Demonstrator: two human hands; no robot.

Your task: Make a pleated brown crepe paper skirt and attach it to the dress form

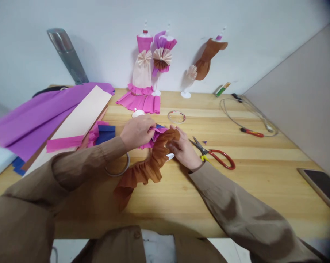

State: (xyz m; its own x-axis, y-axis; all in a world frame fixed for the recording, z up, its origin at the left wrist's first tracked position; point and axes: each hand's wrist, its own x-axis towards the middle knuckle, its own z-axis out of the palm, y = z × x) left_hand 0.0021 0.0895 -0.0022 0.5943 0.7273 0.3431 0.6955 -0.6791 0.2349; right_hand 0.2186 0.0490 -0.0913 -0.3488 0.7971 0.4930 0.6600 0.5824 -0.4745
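Observation:
A ruffled brown crepe paper strip [154, 160] curves from between my hands down toward the front of the table. My right hand [185, 148] grips its upper end, with the thumb against the ruffles. The fingers of my left hand [137, 131] are pinched on a piece of pink crepe paper [158, 132] that meets the brown strip. A bit of white [169, 156] shows beneath the strip beside my right hand; what it belongs to is hidden. Red-handled scissors [208, 151] lie partly spread to the right of my right hand. A roll of tape [118, 166] lies under my left forearm.
Dress forms in pink-and-cream [143, 69], purple [162, 54] and brown [206, 60] paper stand along the wall. Purple paper [41, 109] and a cream sheet [80, 113] are piled left. A cable [227, 113], a screwdriver [252, 132] and a phone [322, 186] lie right.

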